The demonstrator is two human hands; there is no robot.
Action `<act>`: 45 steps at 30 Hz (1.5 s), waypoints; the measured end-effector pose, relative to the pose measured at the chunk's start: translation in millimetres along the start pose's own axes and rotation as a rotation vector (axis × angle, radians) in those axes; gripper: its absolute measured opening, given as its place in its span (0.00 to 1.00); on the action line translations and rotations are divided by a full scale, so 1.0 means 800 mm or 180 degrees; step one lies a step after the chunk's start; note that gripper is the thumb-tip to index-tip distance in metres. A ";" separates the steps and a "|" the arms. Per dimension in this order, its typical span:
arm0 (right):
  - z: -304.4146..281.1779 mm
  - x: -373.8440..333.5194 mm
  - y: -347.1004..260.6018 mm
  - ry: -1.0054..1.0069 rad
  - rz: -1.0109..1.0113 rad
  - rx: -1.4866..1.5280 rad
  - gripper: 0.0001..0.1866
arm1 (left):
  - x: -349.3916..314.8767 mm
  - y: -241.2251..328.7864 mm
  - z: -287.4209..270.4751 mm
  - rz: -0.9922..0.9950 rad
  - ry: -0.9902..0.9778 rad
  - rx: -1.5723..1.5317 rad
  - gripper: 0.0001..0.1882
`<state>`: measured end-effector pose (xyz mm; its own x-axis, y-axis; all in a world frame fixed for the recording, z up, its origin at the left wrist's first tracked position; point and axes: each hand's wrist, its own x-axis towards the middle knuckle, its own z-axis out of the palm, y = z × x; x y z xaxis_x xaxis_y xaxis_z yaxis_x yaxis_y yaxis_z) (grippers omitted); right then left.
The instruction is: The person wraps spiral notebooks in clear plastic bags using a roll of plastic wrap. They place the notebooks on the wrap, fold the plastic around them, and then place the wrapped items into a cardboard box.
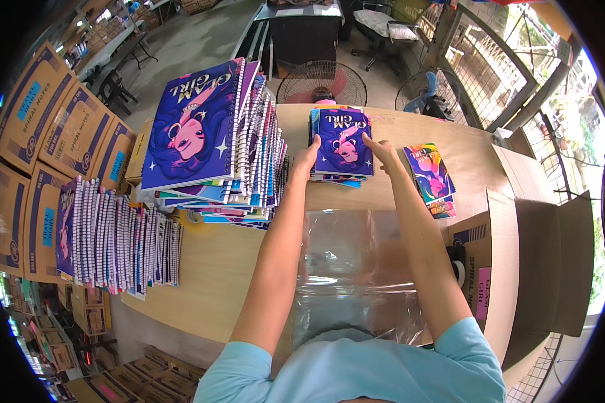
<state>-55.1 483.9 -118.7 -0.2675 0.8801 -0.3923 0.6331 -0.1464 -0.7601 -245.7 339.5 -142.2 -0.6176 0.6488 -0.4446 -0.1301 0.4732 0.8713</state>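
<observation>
My two arms reach forward over the table to a small pile of spiral notebooks (343,149), whose top cover is purple with a drawn figure. My left hand (305,160) grips the pile's left side, its thumb along the edge. On the opposite side my right hand (384,154) holds it, thumb at the cover's edge and the other fingers partly hidden. Between my forearms a clear plastic sheet or bag (356,258) lies on the table, close to my body. To the right of my right hand lie a few small colourful notebooks (429,173).
A tall stack of larger spiral notebooks (195,127) stands left, with a row of notebooks (114,238) on edge nearer me. Cardboard cartons (54,127) rise at far left. An open carton (494,269) stands at right. A fan (323,84) is beyond the table (208,275).
</observation>
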 end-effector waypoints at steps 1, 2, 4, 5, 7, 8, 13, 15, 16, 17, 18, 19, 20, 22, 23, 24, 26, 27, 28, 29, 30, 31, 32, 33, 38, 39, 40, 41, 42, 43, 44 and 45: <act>0.013 0.003 -0.010 -0.0098 0.0177 0.0152 0.48 | 0.015 -0.005 -0.011 -0.0071 -0.0052 -0.0172 0.50; 0.025 0.001 -0.016 -0.0461 0.0086 0.0421 0.46 | 0.027 -0.011 -0.019 -0.0132 -0.0108 -0.0345 0.50; 0.027 0.011 0.010 -0.1021 0.0059 0.1018 0.41 | 0.027 0.001 0.000 0.0070 -0.0069 -0.0282 0.47; 0.029 0.019 0.016 -0.0839 -0.0103 0.1075 0.34 | 0.030 0.011 0.007 0.0103 -0.0239 -0.0472 0.47; 0.025 0.014 0.005 -0.1115 0.0163 0.1369 0.32 | 0.037 0.018 -0.003 -0.0140 -0.0634 -0.0856 0.49; 0.023 0.006 0.004 -0.1227 0.0308 0.1523 0.31 | 0.029 0.014 0.005 -0.0297 0.0103 0.0029 0.50; 0.027 -0.022 -0.008 -0.0870 0.0089 0.1287 0.29 | 0.050 0.037 0.015 -0.0102 0.0326 0.1463 0.48; 0.027 -0.018 -0.011 -0.1051 0.0110 0.1639 0.28 | 0.057 0.040 0.012 -0.0069 0.0154 0.1555 0.47; 0.031 -0.016 -0.014 -0.1165 0.0124 0.1815 0.27 | 0.060 0.036 0.008 -0.0077 0.0110 0.1537 0.48; 0.033 -0.016 -0.017 -0.1208 0.0200 0.1884 0.25 | 0.063 0.033 0.002 -0.0086 0.0075 0.1517 0.48; 0.033 -0.009 -0.012 -0.1317 0.0193 0.2040 0.24 | 0.065 0.035 0.005 -0.0028 0.0097 0.1402 0.47; 0.030 -0.001 -0.002 -0.1403 0.0180 0.2203 0.23 | 0.060 0.044 0.009 0.0045 0.0105 0.1290 0.45; 0.025 0.007 0.008 -0.1492 0.0164 0.2366 0.23 | 0.052 0.051 0.020 0.0177 0.0211 0.1076 0.40; 0.012 0.012 0.024 -0.1613 0.0186 0.2525 0.21 | 0.018 0.065 0.040 0.0390 0.0160 0.0635 0.33; 0.008 0.013 0.033 -0.1561 0.0085 0.2508 0.21 | -0.001 0.072 0.045 0.0486 0.0025 0.0381 0.30; 0.004 0.009 0.044 -0.1511 -0.0008 0.2504 0.20 | -0.021 0.080 0.048 0.0567 -0.0104 0.0124 0.28; -0.035 0.021 0.104 -0.1194 -0.1067 0.1855 0.30 | -0.039 0.079 0.041 0.0864 -0.0952 -0.0770 0.27; -0.040 -0.024 0.107 -0.1316 -0.1262 0.2241 0.38 | -0.081 0.071 0.023 0.0787 -0.1078 -0.1124 0.26; -0.053 -0.084 0.093 -0.1479 -0.1505 0.2610 0.47 | -0.110 0.054 0.002 0.1045 -0.1219 -0.1320 0.23; -0.081 -0.156 0.087 -0.1384 -0.2638 0.1919 0.43 | -0.166 0.054 -0.012 0.0258 -0.1557 -0.1766 0.22; -0.089 -0.211 0.093 -0.0910 -0.2908 0.1628 0.43 | -0.204 0.045 -0.021 -0.0022 -0.1925 -0.2160 0.23; -0.087 -0.254 0.108 -0.0425 -0.2943 0.1323 0.45 | -0.241 0.033 -0.021 -0.0612 -0.1879 -0.2427 0.20; -0.082 -0.295 0.121 0.0034 -0.2922 0.1005 0.47 | -0.276 0.018 -0.030 -0.0935 -0.2138 -0.2455 0.18; -0.072 -0.333 0.131 0.0484 -0.2735 0.0675 0.52 | -0.307 0.003 -0.039 -0.1245 -0.2416 -0.2467 0.17; -0.126 -0.465 0.141 0.0743 -0.4011 -0.1920 0.50 | -0.421 -0.084 -0.078 -0.2086 -0.3034 -0.1555 0.28; -0.129 -0.491 0.147 0.0230 -0.3728 -0.1500 0.48 | -0.441 -0.087 -0.088 -0.2208 -0.3265 -0.1910 0.29; -0.121 -0.515 0.165 -0.0146 -0.3063 -0.0542 0.49 | -0.458 -0.093 -0.099 -0.2342 -0.3484 -0.2258 0.30; -0.113 -0.540 0.184 -0.0361 -0.2404 0.0517 0.49 | -0.461 -0.116 -0.110 -0.2176 -0.3692 -0.2720 0.42; -0.100 -0.540 0.202 -0.0116 -0.2135 0.0918 0.50 | -0.472 -0.141 -0.100 -0.0771 -0.3434 -0.2020 0.51; -0.085 -0.534 0.222 0.0111 -0.1870 0.1319 0.51 | -0.488 -0.169 -0.082 0.0591 -0.3036 -0.1296 0.60; -0.076 -0.537 0.235 0.0358 -0.1562 0.1703 0.52 | -0.504 -0.161 -0.068 0.1567 -0.2168 0.0669 0.69; -0.078 -0.539 0.220 0.0094 -0.1507 0.2019 0.50 | -0.520 -0.154 -0.052 0.2083 -0.1111 0.2719 0.78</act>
<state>217.0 107.0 -51.5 -0.3800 0.9234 0.0538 -0.0807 0.0249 -0.9964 -5.3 -13.4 -55.7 -0.1047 0.9889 -0.1056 0.7940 0.1470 0.5899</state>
